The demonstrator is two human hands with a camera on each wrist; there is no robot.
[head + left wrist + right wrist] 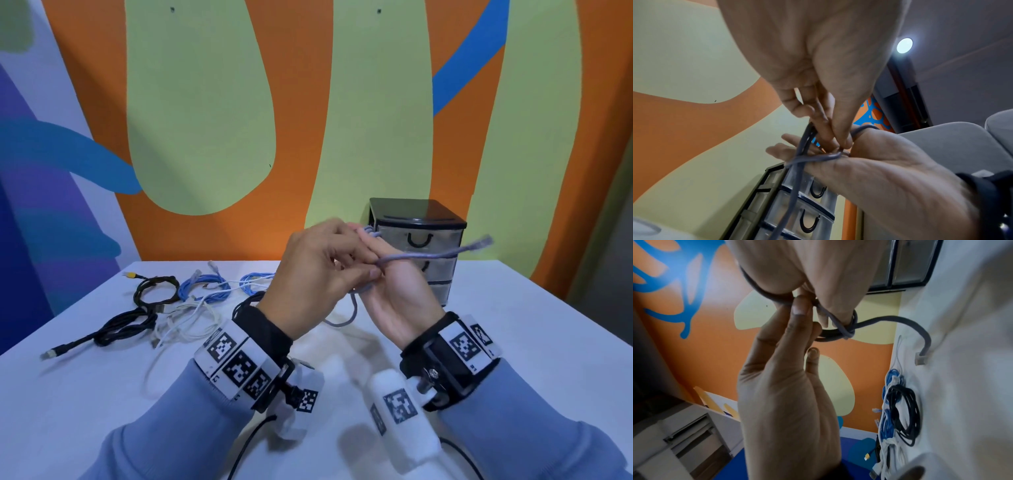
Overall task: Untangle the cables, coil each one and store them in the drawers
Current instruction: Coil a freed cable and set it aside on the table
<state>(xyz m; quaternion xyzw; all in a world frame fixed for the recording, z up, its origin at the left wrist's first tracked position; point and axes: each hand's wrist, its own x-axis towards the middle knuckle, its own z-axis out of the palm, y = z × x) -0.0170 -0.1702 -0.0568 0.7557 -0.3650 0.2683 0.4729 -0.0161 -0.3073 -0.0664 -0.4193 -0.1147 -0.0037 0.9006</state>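
A grey cable [411,257] is wound in loops round the straight fingers and thumb base of my right hand [394,298], which is held palm up above the table. My left hand [318,270] pinches the cable between thumb and fingers at the right palm; the left wrist view shows the pinch [838,146]. One plug end [479,244] sticks out to the right in front of the drawers [424,240]. A slack loop [342,322] hangs down to the table. In the right wrist view the cable [846,332] crosses itself at the fingers.
On the white table [513,325] to the left lie black cables [156,291], blue cables [205,286] and white cables [185,325], partly overlapping. The drawer unit with three closed clear drawers stands at the back by the painted wall.
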